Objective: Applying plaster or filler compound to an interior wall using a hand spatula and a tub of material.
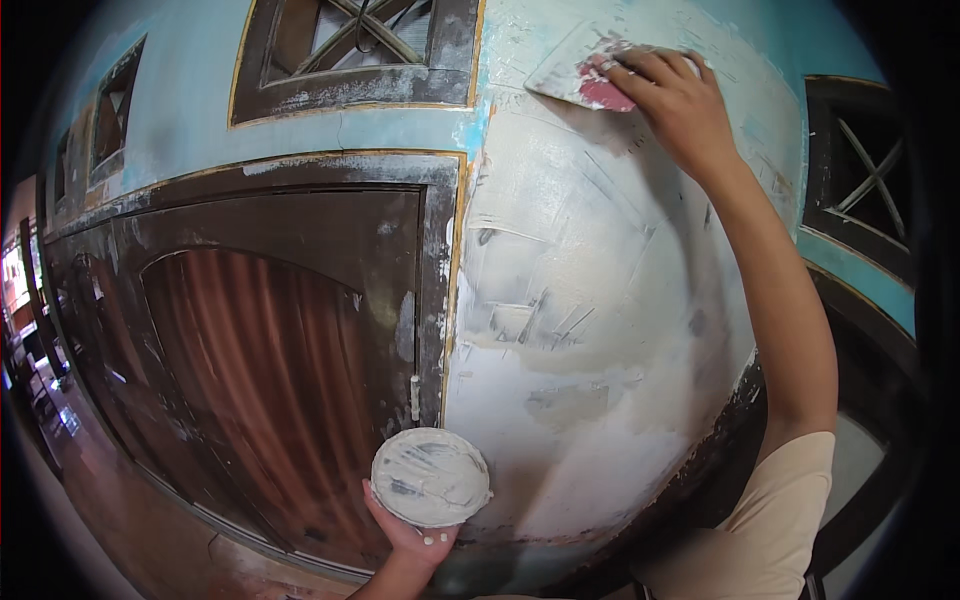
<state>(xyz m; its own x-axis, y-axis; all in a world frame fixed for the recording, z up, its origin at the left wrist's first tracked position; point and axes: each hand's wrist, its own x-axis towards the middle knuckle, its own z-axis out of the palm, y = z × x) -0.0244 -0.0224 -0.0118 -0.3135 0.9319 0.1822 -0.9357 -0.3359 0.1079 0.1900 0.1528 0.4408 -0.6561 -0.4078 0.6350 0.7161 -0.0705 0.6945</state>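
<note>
Up at the wall, my right hand [675,95] is closed round a putty scraper [603,90] with a smeared red grip. Its wide blade lies against, or very close to, the plastered wall [580,230], which is coated in uneven whitish filler with streaks and ridges. Lower down, my left hand [412,540] supports a round, shallow dish or lid [430,476] from beneath. Pale putty with dark scrape marks covers its top. Most of the left palm is hidden under the dish, with fingertips showing at its near edge.
Left of the plastered strip is a dark wooden window or door frame [430,290] with a reddish curtain [260,370] behind it. A crossed vent window [360,95] sits above. Another crossed vent [870,170] is on the right. Tiled floor [120,480] runs along the left.
</note>
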